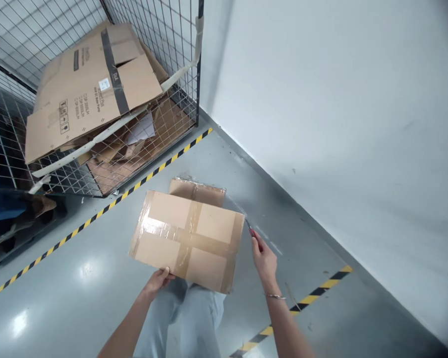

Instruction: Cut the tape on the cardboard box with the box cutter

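My left hand (159, 281) grips the near edge of a taped cardboard box (186, 238), holding it tilted above the floor. Clear packing tape crosses its top face in both directions. Beyond it shows another taped cardboard face (196, 193); I cannot tell whether this belongs to the same box. My right hand (264, 261) is shut around a red-handled utility knife (254, 236), whose thin tip sits close to the box's right corner. Touching between blade and cardboard cannot be seen. Blue jeans cover my legs below the box.
A wire mesh cage (115, 169) at the upper left holds flattened cardboard boxes (93, 84). Yellow-and-black hazard tape (112, 204) runs along the grey floor (59, 308). A white wall (339, 124) rises on the right. A blue object (0, 209) stands at the far left.
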Motion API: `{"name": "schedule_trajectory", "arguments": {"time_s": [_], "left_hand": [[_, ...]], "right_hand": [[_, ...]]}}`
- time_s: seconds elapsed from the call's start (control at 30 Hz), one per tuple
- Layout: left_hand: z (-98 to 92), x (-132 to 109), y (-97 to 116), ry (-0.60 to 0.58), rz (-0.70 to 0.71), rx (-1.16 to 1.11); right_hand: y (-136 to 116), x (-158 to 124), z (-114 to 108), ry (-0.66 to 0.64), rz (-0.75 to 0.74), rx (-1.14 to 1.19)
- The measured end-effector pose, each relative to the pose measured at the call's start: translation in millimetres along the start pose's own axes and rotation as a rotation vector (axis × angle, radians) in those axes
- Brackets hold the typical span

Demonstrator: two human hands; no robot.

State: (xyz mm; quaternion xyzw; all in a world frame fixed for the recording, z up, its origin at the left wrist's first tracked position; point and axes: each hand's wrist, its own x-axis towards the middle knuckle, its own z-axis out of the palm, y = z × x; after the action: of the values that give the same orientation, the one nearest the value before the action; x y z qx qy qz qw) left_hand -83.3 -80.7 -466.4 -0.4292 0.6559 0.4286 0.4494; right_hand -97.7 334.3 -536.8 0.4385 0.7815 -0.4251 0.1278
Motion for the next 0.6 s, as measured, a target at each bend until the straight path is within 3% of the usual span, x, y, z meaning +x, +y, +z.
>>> {"name": "schedule_trajectory", "arguments": {"time_s": [0.13,0.6], "left_hand": [[-0.5,2,0,0.005,0.018,0.032],[-4.7,9,0,-0.010,0.071,0.161]], "right_hand": [[1,-7,-1,-0.018,-0.022,-0.030],[48,-27,-8,-0.256,-0.113,0.036]]}}
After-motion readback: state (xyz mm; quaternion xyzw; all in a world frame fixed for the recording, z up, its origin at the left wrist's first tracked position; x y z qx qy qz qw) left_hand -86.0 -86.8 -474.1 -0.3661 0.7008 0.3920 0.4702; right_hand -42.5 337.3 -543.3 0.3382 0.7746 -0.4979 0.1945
